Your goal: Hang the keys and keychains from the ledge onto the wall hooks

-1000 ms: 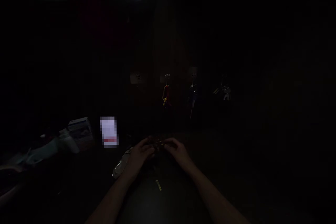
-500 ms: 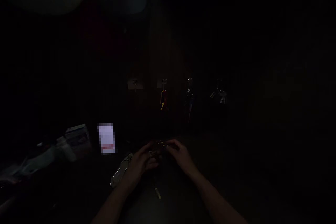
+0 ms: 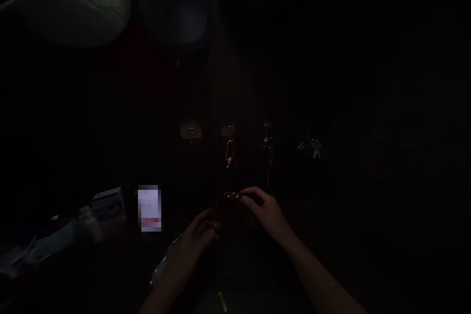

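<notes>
The view is very dark. My right hand (image 3: 267,213) pinches the end of a small dark reddish thing with yellow spots (image 3: 231,196) between thumb and fingers; its kind is too dim to tell. To the lower left, my left hand (image 3: 195,240) is apart from that thing, its fingers bent and spaced. A small shiny ring (image 3: 212,224) shows at its fingers, and I cannot tell whether it is worn or held. Partly behind the left hand lies a pale, shiny-edged object (image 3: 160,270). A short yellowish stick-like piece (image 3: 222,301) lies below the hands.
Hooks along the back carry a red and yellow hanging item (image 3: 230,154), a dark shiny bunch (image 3: 268,144) and a silvery trinket (image 3: 315,147). At left stand a box (image 3: 108,203), a pale bottle (image 3: 91,223) and a blurred-out bright panel (image 3: 149,206). Large rounded shapes (image 3: 81,5) hang above.
My left hand has come away from the spotted thing, down and left. My right hand has moved slightly right, still holding it. The view has tilted up, and the hanging shapes look brighter.
</notes>
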`<state>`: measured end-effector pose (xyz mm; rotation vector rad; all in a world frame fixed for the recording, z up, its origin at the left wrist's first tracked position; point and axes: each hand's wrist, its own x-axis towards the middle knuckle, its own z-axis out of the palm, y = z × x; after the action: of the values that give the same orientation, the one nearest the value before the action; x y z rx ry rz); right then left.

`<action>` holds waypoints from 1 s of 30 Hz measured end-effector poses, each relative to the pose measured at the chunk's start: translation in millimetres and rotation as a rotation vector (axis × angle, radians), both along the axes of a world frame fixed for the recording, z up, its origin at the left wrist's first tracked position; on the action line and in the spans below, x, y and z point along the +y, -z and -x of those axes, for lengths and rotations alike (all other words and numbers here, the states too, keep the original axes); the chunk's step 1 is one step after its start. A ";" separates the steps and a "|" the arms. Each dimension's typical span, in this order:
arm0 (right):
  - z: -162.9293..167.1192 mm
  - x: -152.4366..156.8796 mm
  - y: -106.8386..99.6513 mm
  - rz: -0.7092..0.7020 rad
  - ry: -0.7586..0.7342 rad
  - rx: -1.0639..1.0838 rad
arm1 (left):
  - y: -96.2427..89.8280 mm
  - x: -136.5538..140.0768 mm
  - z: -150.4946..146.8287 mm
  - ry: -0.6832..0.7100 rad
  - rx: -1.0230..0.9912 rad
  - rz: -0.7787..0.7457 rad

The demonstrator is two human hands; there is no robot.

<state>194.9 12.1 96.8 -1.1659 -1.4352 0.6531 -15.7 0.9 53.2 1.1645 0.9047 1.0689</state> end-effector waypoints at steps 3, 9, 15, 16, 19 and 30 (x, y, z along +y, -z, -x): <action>-4.5 8.0 -8.6 0.000 0.002 0.074 | -11.7 3.7 -2.8 -0.047 0.097 -0.107; -8.5 21.8 -39.5 -0.015 -0.082 0.351 | -53.4 20.7 -13.3 -0.227 0.064 -0.211; -7.4 41.3 -66.1 -0.021 -0.163 0.822 | -101.4 58.1 -29.4 -0.230 -0.161 -0.301; -6.8 45.7 -67.8 -0.039 -0.172 0.884 | -109.5 64.2 -33.6 -0.212 -0.193 -0.321; -3.6 58.4 -69.4 -0.088 -0.196 1.015 | -130.2 79.8 -46.8 -0.179 -0.238 -0.397; 8.1 84.1 -46.2 0.009 -0.121 1.004 | -105.1 108.7 -66.2 -0.367 -0.227 -0.364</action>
<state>186.8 96.2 143.0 -0.5786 -0.6349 1.1195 50.5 109.6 158.3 1.1633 0.7793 1.6840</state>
